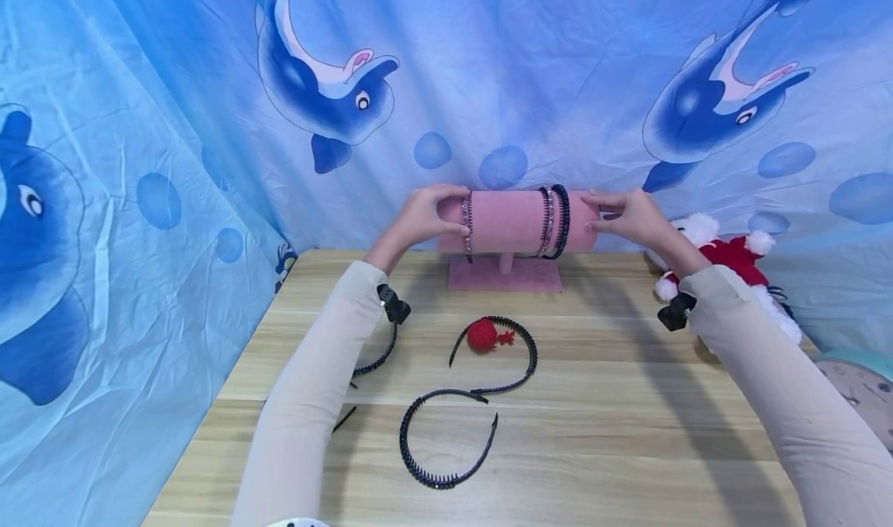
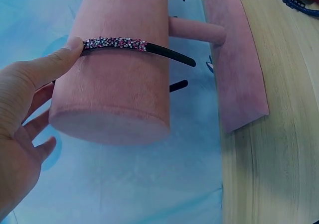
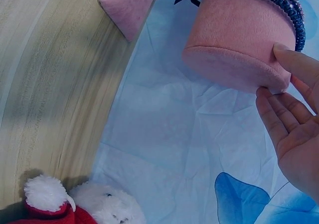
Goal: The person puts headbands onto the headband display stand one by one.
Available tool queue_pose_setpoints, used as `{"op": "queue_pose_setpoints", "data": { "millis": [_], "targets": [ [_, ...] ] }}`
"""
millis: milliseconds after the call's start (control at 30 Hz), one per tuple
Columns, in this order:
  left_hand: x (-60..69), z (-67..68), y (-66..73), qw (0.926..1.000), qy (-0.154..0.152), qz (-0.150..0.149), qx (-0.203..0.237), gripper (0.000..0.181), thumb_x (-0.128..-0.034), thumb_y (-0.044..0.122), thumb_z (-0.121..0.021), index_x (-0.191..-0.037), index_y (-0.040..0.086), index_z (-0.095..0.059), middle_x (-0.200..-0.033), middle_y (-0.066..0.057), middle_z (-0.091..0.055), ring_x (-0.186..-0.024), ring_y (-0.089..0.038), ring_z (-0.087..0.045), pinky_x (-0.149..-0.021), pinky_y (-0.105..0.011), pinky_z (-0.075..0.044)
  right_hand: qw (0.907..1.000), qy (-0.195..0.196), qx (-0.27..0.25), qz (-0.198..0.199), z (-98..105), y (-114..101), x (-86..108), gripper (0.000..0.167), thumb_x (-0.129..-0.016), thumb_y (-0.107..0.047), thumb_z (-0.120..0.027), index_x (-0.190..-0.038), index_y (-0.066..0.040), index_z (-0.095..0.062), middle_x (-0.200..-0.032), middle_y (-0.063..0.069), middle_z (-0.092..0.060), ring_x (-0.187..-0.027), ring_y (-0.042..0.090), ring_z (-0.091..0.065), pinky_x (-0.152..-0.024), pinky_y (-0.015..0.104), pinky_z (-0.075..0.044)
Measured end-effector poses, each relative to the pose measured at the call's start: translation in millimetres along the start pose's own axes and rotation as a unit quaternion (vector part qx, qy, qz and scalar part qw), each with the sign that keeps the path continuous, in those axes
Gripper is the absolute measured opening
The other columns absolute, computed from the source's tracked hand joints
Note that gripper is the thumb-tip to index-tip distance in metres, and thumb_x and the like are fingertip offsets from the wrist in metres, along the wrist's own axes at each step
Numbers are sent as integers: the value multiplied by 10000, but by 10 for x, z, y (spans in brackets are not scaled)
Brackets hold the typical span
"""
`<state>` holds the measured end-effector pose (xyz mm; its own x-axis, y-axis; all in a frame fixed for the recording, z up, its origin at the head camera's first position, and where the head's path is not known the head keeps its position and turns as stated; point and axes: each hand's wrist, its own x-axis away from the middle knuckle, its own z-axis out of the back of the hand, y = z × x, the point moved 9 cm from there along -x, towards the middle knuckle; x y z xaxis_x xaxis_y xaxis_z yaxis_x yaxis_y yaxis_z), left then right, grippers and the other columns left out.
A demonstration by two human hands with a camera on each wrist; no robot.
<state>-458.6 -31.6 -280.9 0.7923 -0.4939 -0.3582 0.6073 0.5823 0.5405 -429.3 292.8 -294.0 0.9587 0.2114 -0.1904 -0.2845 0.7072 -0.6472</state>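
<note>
We see a pink padded roll (image 1: 505,221) on a stand between two hands, above a wooden table (image 1: 593,418). At its left end, the left hand (image 1: 422,217) holds a sparkly headband (image 2: 114,43) that wraps the roll, thumb and fingers set fairly wide. At the other end, the right hand (image 1: 631,213) grips the roll's edge between thumb and fingertips. Just inside that right grip, a glittery headband (image 1: 549,221) and a dark beaded headband (image 1: 563,221) sit side by side. Below both grips, nearer us, two black headbands (image 1: 405,442) lie on the table, the farther one curving around a red ball (image 1: 482,335). Right of the right hand we find a white plush toy in red (image 1: 732,252); behind both hands hangs a blue dolphin curtain (image 1: 446,77)
</note>
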Motion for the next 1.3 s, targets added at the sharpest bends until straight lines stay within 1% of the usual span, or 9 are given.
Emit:
{"op": "queue_pose_setpoints", "data": {
  "millis": [133, 267, 333, 500, 667, 733, 1000, 1167, 1300],
  "targets": [
    [-36, -73, 54, 9999, -42, -10, -165, 735, -758, 250, -913, -1409, 118, -600, -1511, -75, -555, -1425, -249, -488, -1234, -375, -362, 10000, -27, -69, -4, -2, 1, 10, 555, -915, -179, -778, -1426, -96, -578, -1556, 183, -432, -1302, 392, -580, -721, 23, -484],
    [-73, -160, 112, 9989, -101, -35, -456, 726, -785, 287, -894, -1425, 140, -585, -1521, -52, -546, -1428, -239, -480, -1245, -379, -342, 10000, -9, -96, 10, 2, 0, 11, 555, -912, -172, -780, -1424, -99, -581, -1560, 178, -426, -1304, 393, -576, -720, 24, -487],
    [-84, -199, 159, 9978, -125, -103, -640, 722, -803, 313, -878, -1437, 149, -574, -1527, -47, -541, -1437, -237, -471, -1268, -403, -297, 10000, 5, -81, 25, 4, -2, 8, 554, -912, -172, -780, -1424, -99, -582, -1562, 177, -423, -1304, 393, -576, -723, 18, -484],
    [-103, -285, 251, 9923, -113, -317, -1195, 720, -841, 404, -830, -1464, 179, -546, -1552, -24, -513, -1459, -228, -447, -1301, -516, -170, 10000, 10, -51, 48, 3, 3, 1, 554, -914, -169, -778, -1427, -100, -579, -1570, 170, -417, -1302, 386, -581, -737, 1, -470],
    [-106, -356, 273, 9864, -94, -340, -1604, 732, -869, 496, -775, -1498, 236, -505, -1593, 31, -457, -1493, -226, -393, -1300, -549, -134, 10000, -15, -59, 29, -2, -1, 3, 557, -917, -177, -775, -1432, -105, -575, -1577, 157, -413, -1312, 383, -577, -751, -2, -467],
    [-114, -381, 285, 9850, -85, -373, -1681, 736, -877, 515, -758, -1509, 248, -491, -1600, 38, -446, -1500, -232, -381, -1298, -549, -139, 10000, -13, -73, 24, -1, -4, 6, 556, -917, -175, -776, -1431, -106, -576, -1576, 153, -416, -1311, 385, -578, -753, -1, -469],
    [-178, -505, 366, 9849, -102, -503, -1654, 742, -889, 507, -748, -1525, 246, -469, -1615, 26, -425, -1511, -251, -362, -1295, -561, -141, 9999, -30, -138, -12, -4, -3, 10, 563, -917, -176, -776, -1437, -115, -570, -1579, 151, -413, -1318, 386, -571, -753, 6, -478],
    [-221, -575, 410, 9815, -134, -472, -1850, 750, -894, 537, -731, -1535, 264, -454, -1622, 35, -415, -1518, -256, -353, -1289, -547, -176, 9999, -32, -137, -25, -7, -2, 11, 563, -914, -176, -779, -1434, -111, -573, -1574, 154, -416, -1315, 383, -576, -799, 29, -500],
    [-249, -614, 449, 9808, -144, -449, -1895, 752, -896, 554, -721, -1540, 279, -445, -1625, 42, -411, -1526, -266, -342, -1291, -532, -183, 9999, -13, -131, -3, -5, -6, 8, 567, -909, -168, -784, -1432, -107, -573, -1570, 161, -419, -1308, 382, -582, -855, 75, -522]
  ]
}}
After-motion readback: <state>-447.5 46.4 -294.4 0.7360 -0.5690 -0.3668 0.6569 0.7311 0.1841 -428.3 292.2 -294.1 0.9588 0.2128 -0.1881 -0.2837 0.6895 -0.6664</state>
